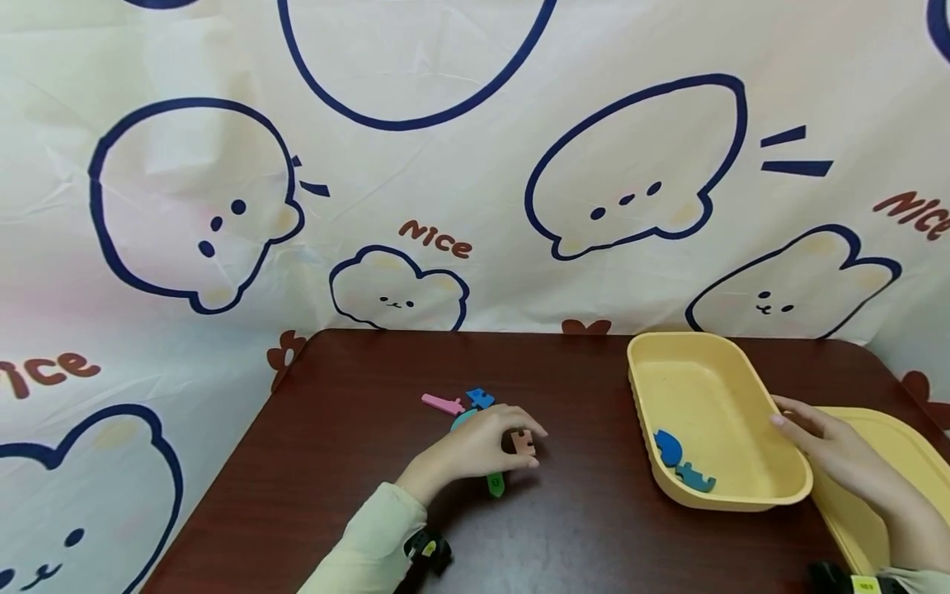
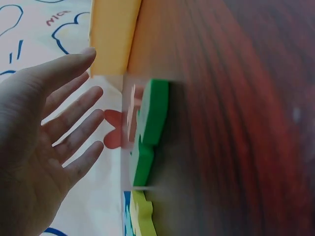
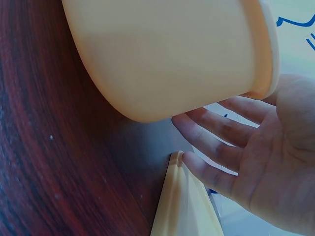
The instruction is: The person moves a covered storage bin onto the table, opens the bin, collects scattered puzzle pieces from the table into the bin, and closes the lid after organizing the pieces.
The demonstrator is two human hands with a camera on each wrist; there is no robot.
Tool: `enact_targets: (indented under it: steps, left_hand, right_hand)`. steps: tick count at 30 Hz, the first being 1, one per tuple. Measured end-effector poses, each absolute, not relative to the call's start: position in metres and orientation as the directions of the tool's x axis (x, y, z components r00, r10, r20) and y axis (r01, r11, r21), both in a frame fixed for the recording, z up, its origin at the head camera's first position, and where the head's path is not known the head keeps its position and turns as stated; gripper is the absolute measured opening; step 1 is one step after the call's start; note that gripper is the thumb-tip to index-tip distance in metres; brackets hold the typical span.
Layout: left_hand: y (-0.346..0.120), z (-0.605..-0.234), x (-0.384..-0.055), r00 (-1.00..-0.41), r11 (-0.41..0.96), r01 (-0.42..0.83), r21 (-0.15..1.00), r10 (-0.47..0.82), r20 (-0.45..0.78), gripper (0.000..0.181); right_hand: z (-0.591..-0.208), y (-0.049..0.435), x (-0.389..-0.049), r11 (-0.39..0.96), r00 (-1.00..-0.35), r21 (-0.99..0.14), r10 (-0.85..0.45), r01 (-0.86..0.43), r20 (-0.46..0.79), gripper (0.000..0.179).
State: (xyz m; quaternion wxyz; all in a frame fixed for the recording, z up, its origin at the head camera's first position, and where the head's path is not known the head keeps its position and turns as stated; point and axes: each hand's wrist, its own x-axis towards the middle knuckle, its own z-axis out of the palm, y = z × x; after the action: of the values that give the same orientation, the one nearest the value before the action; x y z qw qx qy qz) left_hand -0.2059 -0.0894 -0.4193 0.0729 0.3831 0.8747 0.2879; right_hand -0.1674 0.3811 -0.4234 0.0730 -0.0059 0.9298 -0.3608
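In the head view my left hand (image 1: 475,445) hovers over several small puzzle pieces, fingers and thumb apart. A brown notched piece (image 1: 523,442) shows between thumb and fingers; the left wrist view shows no contact. Nearest that hand is a green piece (image 2: 153,115) with a yellow piece (image 2: 142,211) beside it. Pink (image 1: 443,404) and blue (image 1: 481,398) pieces lie just beyond. My right hand (image 1: 834,445) holds the right rim of a yellow plastic box (image 1: 712,388), thumb over the rim, fingers outside. Inside lie a blue drop-shaped piece (image 1: 669,448) and a teal piece (image 1: 695,477).
A flat yellow lid (image 1: 883,433) lies right of the box, partly beneath my right forearm. The dark wooden table (image 1: 356,478) meets a patterned cloth (image 1: 505,289) at the back.
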Motion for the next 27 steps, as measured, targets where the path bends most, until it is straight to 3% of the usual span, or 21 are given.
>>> enact_targets:
  steps: [16,27]
  left_hand:
    - [-0.092,-0.428,-0.223,-0.696,0.578,0.614,0.538,0.718,0.023,0.042]
    - [-0.087,-0.429,-0.230,-0.696,0.629,0.627,0.460,0.717,-0.033,0.051]
  right_hand:
    - [-0.422,0.380,-0.170,0.766,-0.989,-0.642,-0.057,0.043,-0.135,0.072]
    - [-0.425,0.382,-0.173,0.758,-0.988,-0.650,-0.051,0.055,-0.144,0.075]
